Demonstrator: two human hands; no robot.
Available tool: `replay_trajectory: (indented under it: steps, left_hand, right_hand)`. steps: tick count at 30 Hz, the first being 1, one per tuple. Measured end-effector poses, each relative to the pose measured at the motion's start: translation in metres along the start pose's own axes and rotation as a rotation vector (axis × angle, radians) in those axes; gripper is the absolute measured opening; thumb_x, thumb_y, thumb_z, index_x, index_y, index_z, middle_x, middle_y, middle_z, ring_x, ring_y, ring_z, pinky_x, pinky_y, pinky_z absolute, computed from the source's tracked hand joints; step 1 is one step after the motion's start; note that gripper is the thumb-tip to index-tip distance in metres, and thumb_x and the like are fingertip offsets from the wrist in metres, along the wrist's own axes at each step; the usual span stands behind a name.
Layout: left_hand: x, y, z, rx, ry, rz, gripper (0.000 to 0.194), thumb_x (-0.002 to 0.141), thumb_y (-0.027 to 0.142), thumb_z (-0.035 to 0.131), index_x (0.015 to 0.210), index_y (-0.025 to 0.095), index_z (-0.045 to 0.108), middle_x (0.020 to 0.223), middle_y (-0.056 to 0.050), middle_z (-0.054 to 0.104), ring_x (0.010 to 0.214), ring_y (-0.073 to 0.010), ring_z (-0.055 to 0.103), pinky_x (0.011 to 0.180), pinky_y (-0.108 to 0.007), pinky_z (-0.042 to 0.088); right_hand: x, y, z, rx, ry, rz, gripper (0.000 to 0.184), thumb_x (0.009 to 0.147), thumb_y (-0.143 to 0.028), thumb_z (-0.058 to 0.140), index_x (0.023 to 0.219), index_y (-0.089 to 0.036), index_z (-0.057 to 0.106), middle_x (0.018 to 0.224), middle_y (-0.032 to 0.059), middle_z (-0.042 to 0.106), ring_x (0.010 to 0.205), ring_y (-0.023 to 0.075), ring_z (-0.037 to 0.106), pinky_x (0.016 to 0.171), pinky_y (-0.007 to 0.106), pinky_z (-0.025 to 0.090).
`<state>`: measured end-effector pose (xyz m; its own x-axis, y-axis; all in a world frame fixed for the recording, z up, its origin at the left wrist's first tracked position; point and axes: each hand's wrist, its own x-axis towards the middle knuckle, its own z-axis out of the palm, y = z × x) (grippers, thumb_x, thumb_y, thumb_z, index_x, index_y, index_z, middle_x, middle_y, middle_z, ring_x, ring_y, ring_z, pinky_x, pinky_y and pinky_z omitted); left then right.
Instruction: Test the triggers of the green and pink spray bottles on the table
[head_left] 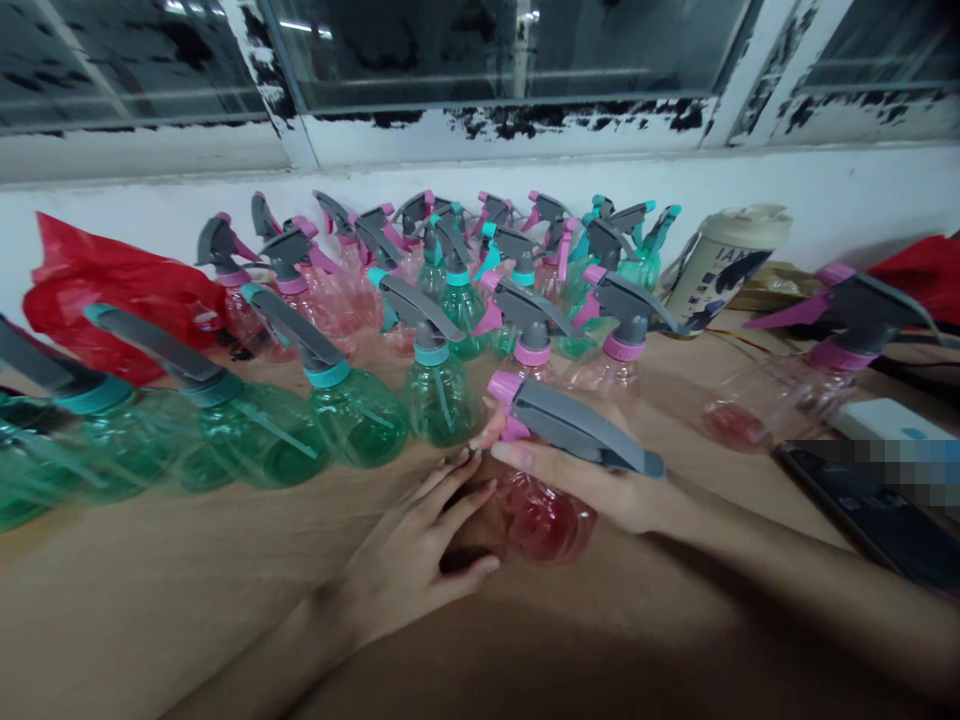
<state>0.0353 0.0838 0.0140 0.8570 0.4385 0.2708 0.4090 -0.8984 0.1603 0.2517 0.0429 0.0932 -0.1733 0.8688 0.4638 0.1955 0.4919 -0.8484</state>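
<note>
Holding pink-nozzled spray bottle (544,515) in my right hand (626,490) | left hand (405,540) spread beside it | tumbler (721,272) near back edge of worktop (202,575)

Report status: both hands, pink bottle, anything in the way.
Right hand gripping pink spray bottle. Left hand open beside it. Green spray bottle close beyond.

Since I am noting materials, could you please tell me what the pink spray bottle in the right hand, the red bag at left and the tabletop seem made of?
Pink spray bottle: most likely glossy plastic, see-through with bright highlights.
Red bag: probably thin plastic film, creased and slightly shiny.
Tabletop: smooth wood or laminate; its light-brown look leaves that open.
</note>
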Motion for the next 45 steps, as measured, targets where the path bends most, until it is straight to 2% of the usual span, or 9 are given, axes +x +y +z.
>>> replay_trajectory:
  steps: [3, 6, 12, 17, 24, 30, 34, 40, 45]
  left_hand:
    - [0.0006, 0.0002, -0.0014, -0.006, -0.006, -0.001, 0.059, 0.086, 0.045, 0.060, 0.136, 0.019, 0.043, 0.147, -0.011, 0.038, 0.134, -0.0298, 0.035, 0.106, -0.046, 0.036]
    - [0.0010, 0.0002, -0.0027, 0.025, -0.020, 0.006, 0.060, 0.086, 0.047, 0.059, 0.136, 0.018, 0.043, 0.146, -0.012, 0.038, 0.134, -0.0301, 0.035, 0.105, -0.047, 0.037]
    - [0.0010, 0.0002, -0.0025, 0.016, -0.013, -0.007, 0.060, 0.086, 0.047, 0.059, 0.137, 0.019, 0.042, 0.148, -0.011, 0.036, 0.135, -0.0294, 0.033, 0.106, -0.047, 0.036]
    - [-0.0009, -0.0001, -0.0011, 0.013, -0.019, -0.007, 0.060, 0.086, 0.048, 0.059, 0.136, 0.020, 0.042, 0.148, -0.011, 0.036, 0.135, -0.0298, 0.033, 0.105, -0.048, 0.036]
    - [0.0001, -0.0006, -0.0006, 0.031, -0.012, 0.012, 0.059, 0.086, 0.047, 0.060, 0.135, 0.017, 0.044, 0.147, -0.012, 0.037, 0.135, -0.0294, 0.033, 0.105, -0.046, 0.037]
    - [-0.0011, -0.0010, -0.0002, 0.011, -0.010, 0.000, 0.060, 0.086, 0.047, 0.060, 0.136, 0.017, 0.044, 0.148, -0.012, 0.036, 0.135, -0.0302, 0.034, 0.106, -0.046, 0.036]
    - [-0.0018, -0.0005, -0.0005, 0.000, -0.011, -0.013, 0.060, 0.087, 0.048, 0.059, 0.137, 0.020, 0.042, 0.149, -0.011, 0.034, 0.135, -0.0304, 0.034, 0.106, -0.046, 0.036]
    - [-0.0014, -0.0003, -0.0007, -0.007, -0.015, -0.009, 0.060, 0.086, 0.047, 0.059, 0.136, 0.019, 0.043, 0.150, -0.012, 0.032, 0.136, -0.0304, 0.032, 0.106, -0.047, 0.035]
    - [-0.0006, 0.0001, -0.0021, -0.006, -0.030, -0.015, 0.059, 0.087, 0.047, 0.058, 0.137, 0.018, 0.043, 0.150, -0.012, 0.033, 0.136, -0.0301, 0.032, 0.106, -0.046, 0.035]
  right_hand:
    - [-0.0002, 0.0001, -0.0011, -0.083, 0.019, -0.009, 0.016, 0.085, -0.034, 0.060, 0.076, -0.020, 0.061, 0.069, -0.0028, 0.060, 0.064, 0.0110, 0.058, 0.063, 0.026, 0.048]
    - [-0.0005, 0.0016, -0.0017, -0.131, 0.035, 0.010, 0.023, 0.086, -0.038, 0.058, 0.070, -0.021, 0.057, 0.066, -0.0033, 0.057, 0.061, 0.0110, 0.056, 0.063, 0.027, 0.047]
    - [0.0013, 0.0025, -0.0012, 0.018, -0.029, -0.005, 0.013, 0.083, -0.034, 0.063, 0.085, -0.021, 0.064, 0.079, -0.0005, 0.065, 0.070, 0.0127, 0.064, 0.067, 0.027, 0.051]
    - [-0.0012, 0.0030, -0.0009, 0.035, -0.009, 0.007, 0.022, 0.082, -0.027, 0.063, 0.103, -0.018, 0.065, 0.096, 0.0044, 0.070, 0.082, 0.0157, 0.068, 0.077, 0.030, 0.054]
    - [-0.0018, 0.0049, -0.0013, -0.083, 0.010, -0.039, 0.022, 0.085, -0.029, 0.060, 0.103, -0.019, 0.066, 0.094, 0.0042, 0.072, 0.084, 0.0179, 0.068, 0.079, 0.033, 0.054]
    - [0.0005, 0.0034, -0.0009, -0.063, -0.015, -0.082, 0.021, 0.086, -0.026, 0.059, 0.105, -0.022, 0.067, 0.111, 0.0045, 0.069, 0.103, 0.0185, 0.065, 0.090, 0.033, 0.051]
    - [-0.0002, 0.0016, -0.0010, -0.063, -0.007, -0.078, 0.019, 0.086, -0.026, 0.058, 0.103, -0.024, 0.067, 0.108, 0.0037, 0.070, 0.103, 0.0185, 0.065, 0.091, 0.035, 0.051]
    - [-0.0017, 0.0015, -0.0020, -0.058, 0.008, -0.021, 0.020, 0.084, -0.029, 0.062, 0.101, -0.021, 0.066, 0.097, 0.0041, 0.071, 0.088, 0.0182, 0.067, 0.080, 0.034, 0.055]
    - [-0.0009, 0.0009, -0.0017, -0.028, -0.003, -0.005, 0.018, 0.083, -0.028, 0.063, 0.099, -0.021, 0.067, 0.099, 0.0040, 0.070, 0.091, 0.0164, 0.066, 0.083, 0.031, 0.052]
